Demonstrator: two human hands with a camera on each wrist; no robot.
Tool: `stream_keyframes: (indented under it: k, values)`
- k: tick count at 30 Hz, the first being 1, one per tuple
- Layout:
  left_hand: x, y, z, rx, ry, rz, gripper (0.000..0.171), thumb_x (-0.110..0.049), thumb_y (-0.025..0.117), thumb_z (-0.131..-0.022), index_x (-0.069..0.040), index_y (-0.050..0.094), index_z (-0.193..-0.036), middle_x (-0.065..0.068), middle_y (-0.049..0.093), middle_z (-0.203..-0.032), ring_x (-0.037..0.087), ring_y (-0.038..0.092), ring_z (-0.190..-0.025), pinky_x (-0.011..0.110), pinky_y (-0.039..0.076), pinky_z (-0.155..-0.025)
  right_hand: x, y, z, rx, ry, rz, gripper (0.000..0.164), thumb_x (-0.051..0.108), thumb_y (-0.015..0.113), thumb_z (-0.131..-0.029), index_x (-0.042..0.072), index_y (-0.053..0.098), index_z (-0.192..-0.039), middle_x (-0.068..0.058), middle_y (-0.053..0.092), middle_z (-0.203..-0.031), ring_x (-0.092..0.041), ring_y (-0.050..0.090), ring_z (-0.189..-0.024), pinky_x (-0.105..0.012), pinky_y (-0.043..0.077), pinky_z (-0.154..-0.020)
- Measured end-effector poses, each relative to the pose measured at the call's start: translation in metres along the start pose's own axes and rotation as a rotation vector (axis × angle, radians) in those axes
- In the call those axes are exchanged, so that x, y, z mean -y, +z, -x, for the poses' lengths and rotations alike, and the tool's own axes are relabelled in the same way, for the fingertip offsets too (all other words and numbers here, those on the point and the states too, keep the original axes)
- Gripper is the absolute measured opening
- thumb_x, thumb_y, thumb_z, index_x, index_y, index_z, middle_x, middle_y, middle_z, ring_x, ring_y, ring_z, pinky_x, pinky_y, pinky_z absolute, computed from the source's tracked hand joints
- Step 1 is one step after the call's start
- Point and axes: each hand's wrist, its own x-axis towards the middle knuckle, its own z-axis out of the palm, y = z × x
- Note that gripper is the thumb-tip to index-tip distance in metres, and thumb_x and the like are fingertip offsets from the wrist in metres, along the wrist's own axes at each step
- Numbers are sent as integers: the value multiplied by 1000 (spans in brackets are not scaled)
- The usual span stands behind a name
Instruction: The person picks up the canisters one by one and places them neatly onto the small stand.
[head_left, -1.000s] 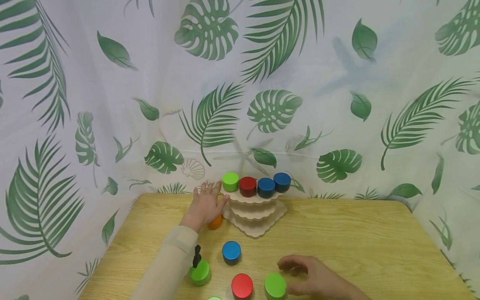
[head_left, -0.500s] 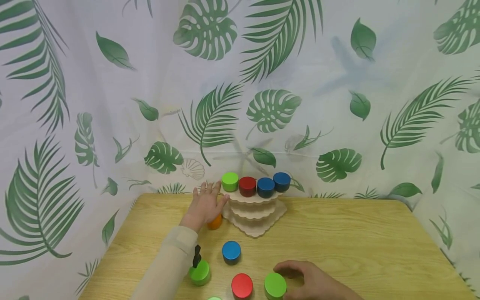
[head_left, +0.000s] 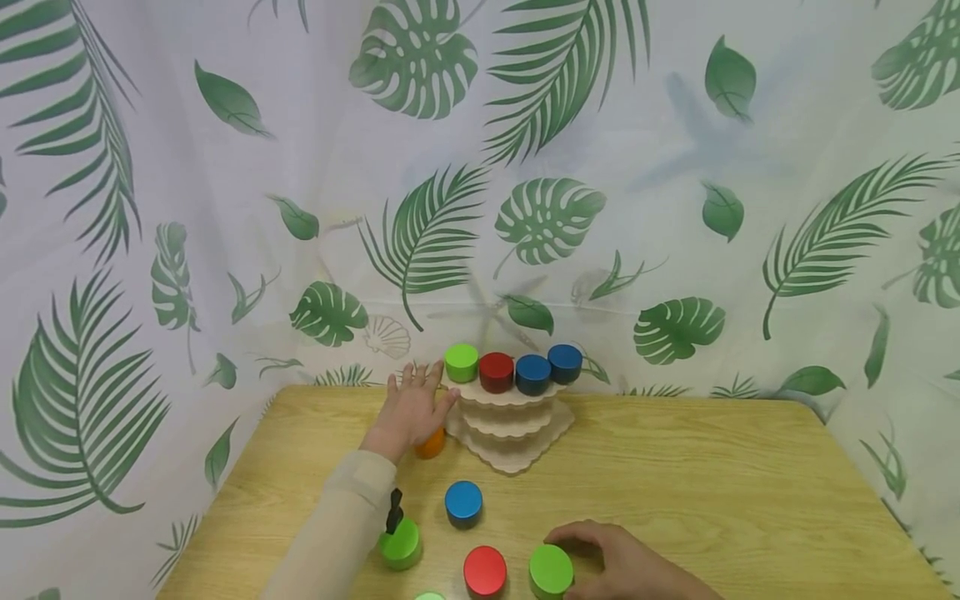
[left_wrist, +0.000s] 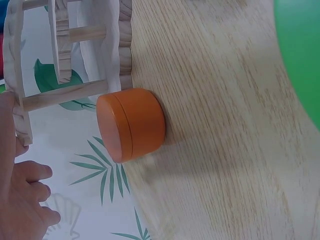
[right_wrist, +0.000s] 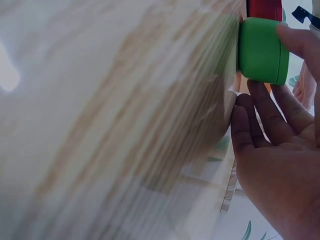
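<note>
In the head view my left hand [head_left: 409,412] reaches to the back left, fingers spread, with its thumb on the edge of the tiered wooden stand [head_left: 510,457]. Just under that hand, an orange round lidded tin [left_wrist: 132,125] stands on the table beside the stand. My right hand [head_left: 626,567] is at the front, its thumb and fingers around a green round lidded tin [head_left: 551,571]. In the right wrist view this green tin [right_wrist: 262,50] sits on the tabletop, thumb at its lid edge and fingertips against its side.
The stand's top tier carries a light green tin [head_left: 461,362], a dark red tin [head_left: 497,372] and two blue tins [head_left: 533,375]. On the wooden table [head_left: 697,475] are a blue tin [head_left: 463,503], a red tin [head_left: 485,572] and another green tin [head_left: 401,543] near the left sleeve.
My right hand has moved slightly left and closed in around the green tin. The left hand has stayed at the stand.
</note>
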Motion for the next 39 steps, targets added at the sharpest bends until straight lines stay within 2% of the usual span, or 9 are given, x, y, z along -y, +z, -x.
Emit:
stream_keyframes:
  k: [4,9,16,22,25,39]
  values:
    - [0,0,-1,5,-3,1,74,-56,32,-112,-7,27,-168,26,33,-169,50,23,-159,70,17,-127,-1,0,-1,-6,-22,3,49,28,83,-90,29,67,-137,6,67,-135,-11,56,-122,-26,45,-103]
    - [0,-1,-1,8,-6,2,74,-57,31,-112,-8,26,-168,26,32,-170,49,22,-160,70,16,-128,-1,0,-4,-24,-48,16,49,28,83,-90,26,67,-135,8,69,-131,-8,58,-117,-19,46,-99]
    - [-1,-2,-1,7,-6,3,74,-57,31,-112,-8,27,-168,26,32,-169,49,22,-160,70,16,-128,0,-3,-10,-66,-26,-52,49,26,83,-90,18,67,-136,2,69,-128,-18,61,-110,-22,52,-91]
    - [-1,-1,-2,17,-10,5,75,-57,31,-112,-8,26,-168,26,32,-170,49,22,-160,70,15,-128,-1,-13,-17,-137,-145,-18,53,25,83,-90,6,65,-136,-7,70,-128,-9,66,-104,-23,56,-89]
    - [0,-1,-2,16,-12,6,75,-57,31,-112,-8,27,-168,26,31,-170,49,22,-160,70,15,-128,3,-16,-21,-163,-166,-13,56,25,84,-90,3,63,-137,-10,70,-129,-8,67,-105,-24,57,-90]
    - [-1,-3,-1,23,-16,7,75,-58,31,-112,-8,27,-168,26,31,-170,48,21,-160,69,15,-128,28,-9,-46,-336,-157,65,55,30,85,-89,9,65,-136,-6,72,-126,-18,68,-107,-31,60,-91]
